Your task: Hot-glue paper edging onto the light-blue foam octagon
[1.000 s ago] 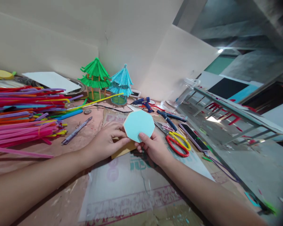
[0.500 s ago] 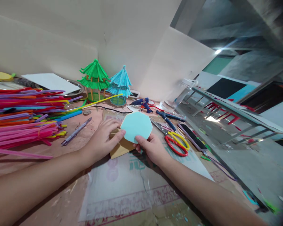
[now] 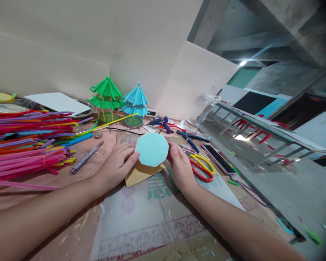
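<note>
Pale boards [image 3: 49,50] stand up behind a pink table [image 3: 76,219], and past them, on the right, is a big grey room with a long table [image 3: 284,128], red stools [image 3: 263,137] and a grey floor [image 3: 301,181]. Cloudy plastic [image 3: 149,217] with red and green print lies over the middle of the pink table.

On the left is a big pile of fuzzy sticks [image 3: 24,156], mostly pink, red and purple, with a white sheet [image 3: 58,103] behind it. Next comes a pen [image 3: 87,158]. Near the back stand 2 little houses, a green house [image 3: 107,94] and a blue house [image 3: 136,99], and a yellow stick [image 3: 111,123] reaches across in front of them. Then come a glue gun [image 3: 163,123], dark blue pliers [image 3: 188,139], a clear jug [image 3: 201,114], scissors [image 3: 202,174] and a phone [image 3: 218,159]. The right hand hides part of the scissors.

Between the 2 hands is a flat blue shape [image 3: 152,149]. The left hand [image 3: 118,161] is half curled and pinches its left edge, thumb in front. Brown card [image 3: 141,175] shows just below the shape. The right hand [image 3: 182,166] is bent nearly closed and has its right edge by the fingertips.
</note>
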### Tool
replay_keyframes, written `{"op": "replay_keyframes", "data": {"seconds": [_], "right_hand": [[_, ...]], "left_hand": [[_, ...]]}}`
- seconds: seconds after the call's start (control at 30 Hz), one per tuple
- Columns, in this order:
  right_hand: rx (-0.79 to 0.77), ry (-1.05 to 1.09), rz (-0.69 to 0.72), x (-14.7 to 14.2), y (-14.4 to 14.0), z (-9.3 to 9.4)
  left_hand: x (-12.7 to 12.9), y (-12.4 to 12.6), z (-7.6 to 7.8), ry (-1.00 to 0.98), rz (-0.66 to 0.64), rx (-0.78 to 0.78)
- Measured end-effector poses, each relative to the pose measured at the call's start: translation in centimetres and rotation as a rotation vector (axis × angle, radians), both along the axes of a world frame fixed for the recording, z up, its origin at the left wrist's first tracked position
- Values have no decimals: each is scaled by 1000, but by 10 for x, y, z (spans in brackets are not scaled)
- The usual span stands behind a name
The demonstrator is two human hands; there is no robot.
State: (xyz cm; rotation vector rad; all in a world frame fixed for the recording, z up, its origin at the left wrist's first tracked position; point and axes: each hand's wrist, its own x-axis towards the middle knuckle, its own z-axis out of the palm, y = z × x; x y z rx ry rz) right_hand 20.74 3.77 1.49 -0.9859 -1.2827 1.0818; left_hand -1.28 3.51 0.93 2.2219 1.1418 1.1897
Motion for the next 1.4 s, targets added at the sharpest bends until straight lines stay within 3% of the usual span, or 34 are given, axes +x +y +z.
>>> {"op": "replay_keyframes", "data": {"seconds": [0.17,0.4,0.6,0.73,0.87,0.97,1.07,1.27,1.4], "right_hand": [[-1,-74,-60,2,4,4],[48,52,-22,10,13,4],[-1,-30,-50,12,14,2],[-19,27,-64,14,17,3],[-59,83,20,14,15,4],[-45,69,127,11,10,5],[-32,2,121,8,4,10],[-214,-85,178,6,-1,18],[-189,75,53,10,11,15]], "left_hand": [[-1,1,1,34,-22,11],[0,0,1,23,0,16],[1,1,-3,-14,-22,-10],[1,-3,0,-70,-61,-26],[2,-6,1,-128,-129,-1],[2,-5,-2,-109,-104,-7],[1,-3,-7,-96,-68,1],[1,-4,-5,-67,-71,15],[1,-1,-4,-109,21,32]]}}
